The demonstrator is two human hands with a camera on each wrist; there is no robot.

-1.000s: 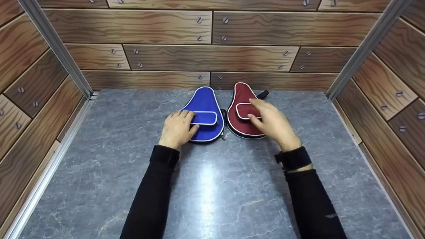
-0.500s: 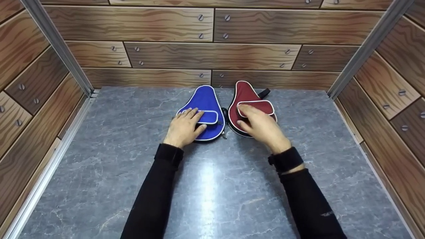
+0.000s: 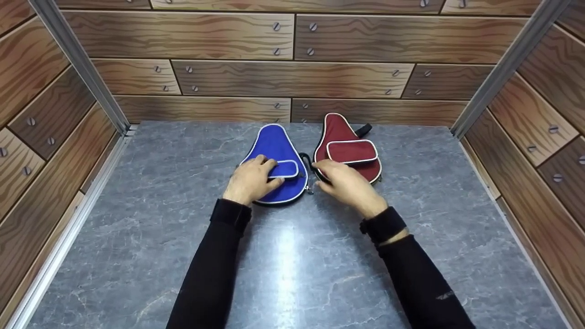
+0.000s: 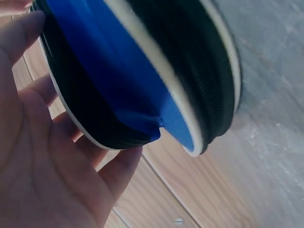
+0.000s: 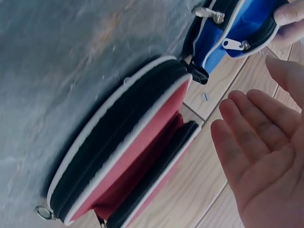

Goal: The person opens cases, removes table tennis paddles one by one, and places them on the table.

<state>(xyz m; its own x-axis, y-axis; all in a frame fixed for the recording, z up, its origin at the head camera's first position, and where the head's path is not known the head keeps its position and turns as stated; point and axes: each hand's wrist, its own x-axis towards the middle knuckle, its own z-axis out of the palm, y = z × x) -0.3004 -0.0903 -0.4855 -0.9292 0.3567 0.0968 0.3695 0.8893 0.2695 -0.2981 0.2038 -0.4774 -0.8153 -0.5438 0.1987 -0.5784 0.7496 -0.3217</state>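
A blue table tennis bat case point(image 3: 274, 142) with white piping and a raised zipped pocket lies on the grey surface. My left hand point(image 3: 250, 180) grips its pocket point(image 4: 71, 85), thumb at the near edge and fingers over the far one. A red bat case point(image 3: 338, 130) of the same shape lies just to the right. Over its lower left edge hovers my right hand point(image 3: 347, 185), fingers extended and nothing held. Seen from the right wrist, the palm is apart from both cases, and zip pulls point(image 5: 232, 45) hang at the blue case's side.
Wood-patterned walls point(image 3: 237, 77) stand at the back and sides, with metal posts point(image 3: 82, 64) at the corners. A black strap point(image 3: 364, 130) sticks out from the red case, and a dark loop point(image 3: 305, 159) lies between the cases.
The blue case has shifted slightly left and towards me with my left hand, whose fingers have curled in on the pocket. My right hand has moved left, off the red case's pocket.
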